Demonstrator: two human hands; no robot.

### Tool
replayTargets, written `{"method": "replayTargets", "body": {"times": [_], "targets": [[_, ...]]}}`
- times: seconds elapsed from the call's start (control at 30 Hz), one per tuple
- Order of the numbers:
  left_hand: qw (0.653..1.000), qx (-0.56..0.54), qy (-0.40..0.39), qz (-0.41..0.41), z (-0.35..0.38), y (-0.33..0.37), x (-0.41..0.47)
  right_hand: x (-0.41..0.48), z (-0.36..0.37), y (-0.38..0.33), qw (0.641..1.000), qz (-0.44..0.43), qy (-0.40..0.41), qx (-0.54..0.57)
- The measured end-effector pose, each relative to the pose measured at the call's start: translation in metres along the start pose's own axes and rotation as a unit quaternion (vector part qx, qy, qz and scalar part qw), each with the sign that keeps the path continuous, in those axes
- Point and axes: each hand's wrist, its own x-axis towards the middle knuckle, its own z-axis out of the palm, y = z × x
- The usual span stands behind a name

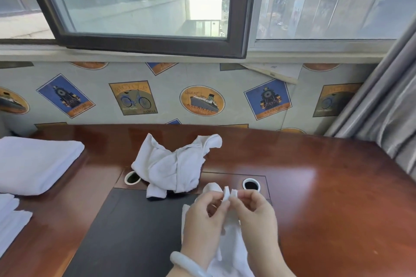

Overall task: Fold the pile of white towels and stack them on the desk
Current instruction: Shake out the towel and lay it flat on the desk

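My left hand [203, 222] and my right hand [256, 216] are close together at the bottom centre, each pinching a corner of one small white towel [231, 252] that hangs down between them. A crumpled pile of white towels [171, 166] lies on the desk just beyond my hands. A large folded white towel [33, 164] rests at the left of the desk. Nearer me, at the left edge, lies a stack of smaller folded towels [11, 220].
The red-brown wooden desk [326, 198] has a black inset mat [130, 231] and two round cable holes [251, 184]. A wall with poster prints and an open window [144, 7] stand behind. A grey curtain [391, 119] hangs at right.
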Motion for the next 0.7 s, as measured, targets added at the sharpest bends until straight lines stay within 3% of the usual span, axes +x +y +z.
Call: {"method": "replayTargets", "body": {"times": [0.17,0.4,0.7], "targets": [[0.999,0.012,0.024,0.037,0.003,-0.014,-0.011,-0.004,0.0,0.01,0.999,0.032,-0.01,-0.015],[0.971,0.131,0.049,0.197,0.002,-0.035,-0.014,-0.016,-0.004,0.014,0.999,0.026,-0.028,-0.006],[0.976,0.111,0.062,0.179,-0.008,-0.031,-0.023,-0.022,-0.004,0.009,0.993,-0.036,-0.092,-0.069]]}}
